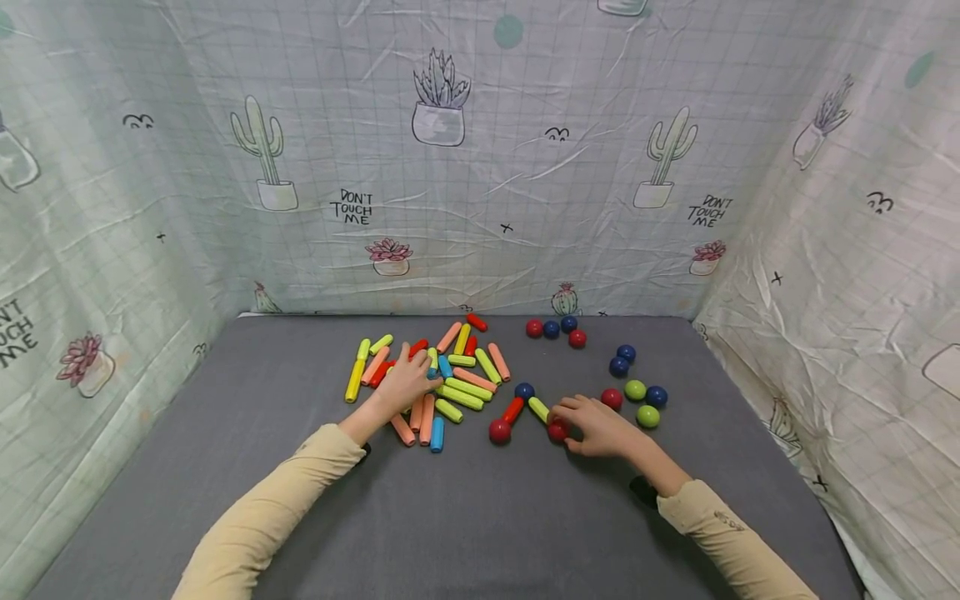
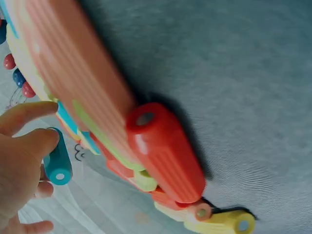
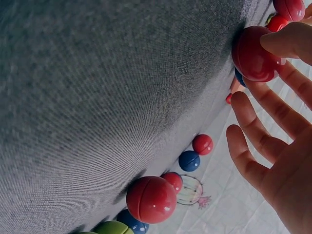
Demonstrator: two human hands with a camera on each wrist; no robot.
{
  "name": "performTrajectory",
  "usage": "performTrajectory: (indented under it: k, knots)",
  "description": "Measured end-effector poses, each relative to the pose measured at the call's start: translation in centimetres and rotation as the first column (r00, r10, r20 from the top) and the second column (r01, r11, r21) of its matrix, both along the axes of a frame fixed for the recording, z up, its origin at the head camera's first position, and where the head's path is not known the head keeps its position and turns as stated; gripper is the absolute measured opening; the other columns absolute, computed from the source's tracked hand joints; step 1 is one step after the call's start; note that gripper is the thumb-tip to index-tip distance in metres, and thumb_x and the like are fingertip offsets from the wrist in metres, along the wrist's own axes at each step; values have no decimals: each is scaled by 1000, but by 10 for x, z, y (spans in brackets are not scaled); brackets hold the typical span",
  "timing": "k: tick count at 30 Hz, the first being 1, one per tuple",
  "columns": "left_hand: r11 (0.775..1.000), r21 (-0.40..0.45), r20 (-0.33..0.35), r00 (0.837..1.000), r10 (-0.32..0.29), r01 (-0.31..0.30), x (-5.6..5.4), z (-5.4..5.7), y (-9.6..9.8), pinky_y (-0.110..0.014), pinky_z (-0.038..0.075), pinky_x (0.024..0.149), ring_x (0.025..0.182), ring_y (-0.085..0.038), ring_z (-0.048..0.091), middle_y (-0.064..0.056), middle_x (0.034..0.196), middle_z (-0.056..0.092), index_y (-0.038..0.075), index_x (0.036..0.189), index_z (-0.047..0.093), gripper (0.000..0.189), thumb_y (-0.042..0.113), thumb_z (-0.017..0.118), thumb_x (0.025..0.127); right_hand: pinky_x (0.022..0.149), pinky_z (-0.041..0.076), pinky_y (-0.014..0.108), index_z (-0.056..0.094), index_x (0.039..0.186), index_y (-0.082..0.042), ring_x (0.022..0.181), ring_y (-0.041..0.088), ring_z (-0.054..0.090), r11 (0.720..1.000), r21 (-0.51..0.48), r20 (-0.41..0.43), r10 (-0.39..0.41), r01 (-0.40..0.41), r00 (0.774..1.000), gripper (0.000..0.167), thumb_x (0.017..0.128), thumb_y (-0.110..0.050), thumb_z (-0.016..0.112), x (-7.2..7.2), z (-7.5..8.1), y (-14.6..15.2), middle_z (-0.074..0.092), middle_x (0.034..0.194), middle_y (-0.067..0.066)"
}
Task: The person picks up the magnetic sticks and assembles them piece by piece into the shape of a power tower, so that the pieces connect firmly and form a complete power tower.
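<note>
My left hand (image 1: 407,386) is over a pile of coloured sticks. In the left wrist view its thumb and a finger pinch a short blue stick (image 2: 59,158) with a pale round end. The right hand (image 1: 600,427) grips a red ball (image 3: 256,53) between thumb and fingers. That ball lies at the end of a yellow-green stick (image 1: 538,409); whether they touch is hidden by the fingers. The stick leads up to a dark blue ball (image 1: 525,391). From there a red stick (image 1: 513,410) slants down to another red ball (image 1: 500,431), forming an upside-down V.
Pink, yellow-green and red sticks lie around the left hand, with a blue stick (image 1: 437,435) at the near side. Loose balls, such as a green ball (image 1: 648,417) and a red ball (image 1: 612,400), lie beyond the right hand. Patterned cloth (image 1: 465,183) walls the grey table (image 1: 450,525).
</note>
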State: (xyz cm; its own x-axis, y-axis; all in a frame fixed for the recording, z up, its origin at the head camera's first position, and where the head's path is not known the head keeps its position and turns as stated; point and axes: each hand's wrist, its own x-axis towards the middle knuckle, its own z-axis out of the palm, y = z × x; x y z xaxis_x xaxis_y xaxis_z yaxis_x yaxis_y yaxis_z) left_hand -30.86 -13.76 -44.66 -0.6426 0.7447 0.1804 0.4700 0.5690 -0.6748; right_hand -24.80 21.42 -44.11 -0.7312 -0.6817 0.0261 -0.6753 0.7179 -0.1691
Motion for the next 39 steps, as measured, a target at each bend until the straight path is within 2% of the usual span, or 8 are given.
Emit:
performTrajectory:
  k: [6,10,15,19,22,27,31,39]
  knots:
    - [978,198,-37,998,-57,64,6,3,4,-48,41,82,90,-26,51,-9,98,59,17,112,59,28,13,57,84,76,45,35,56,107,-20,87,13,49,1000,1,0,-1,1,1000,34,75,-21,68,-1,0,1,55,100,-4]
    - [899,410,44,982,-184,150,25,14,30,-47,43,78,88,-24,51,-7,92,57,11,95,59,16,22,60,84,75,45,34,57,106,-20,87,13,49,1000,-5,-8,7,-7,1000,34,74,-21,68,-2,0,2,55,100,-4]
    - [797,560,170,911,-377,225,47,14,69,-38,42,75,89,-19,51,-2,91,56,17,95,59,20,30,63,81,72,46,31,58,104,-19,83,11,49,999,-28,-47,36,-37,998,33,73,-21,69,-2,-1,2,56,97,-4]
    - [771,590,268,843,-467,240,54,8,89,-31,38,71,84,-15,49,1,89,55,18,101,59,20,30,60,84,71,47,30,58,104,-17,81,10,50,998,-35,-64,53,-55,997,33,73,-23,69,-3,-2,1,57,95,-5]
    - [759,605,304,812,-498,239,53,4,100,-30,38,71,82,-14,48,2,88,55,19,105,58,23,30,60,84,71,47,30,58,104,-17,81,10,51,998,-33,-68,52,-54,996,33,73,-24,69,-3,-3,0,58,95,-4]
    - [776,588,348,795,-497,227,47,-4,109,-33,38,74,84,-15,48,1,92,56,20,108,59,26,31,59,84,70,47,30,58,104,-16,80,11,51,998,-34,-87,58,-61,995,34,73,-24,70,-4,-4,0,57,95,-4]
    - [809,548,381,799,-466,211,45,-10,111,-34,39,76,83,-15,47,1,92,56,21,108,61,27,33,59,84,71,47,30,58,104,-17,82,11,51,997,-43,-68,55,-58,996,33,74,-24,69,-4,-4,0,58,96,-4]
    - [900,406,374,869,-324,161,49,-13,123,-37,41,81,88,-15,47,3,94,57,28,103,64,25,41,58,83,73,47,30,58,105,-17,83,11,52,997,-65,-26,46,-48,999,34,74,-25,69,-2,-4,0,58,96,-5]
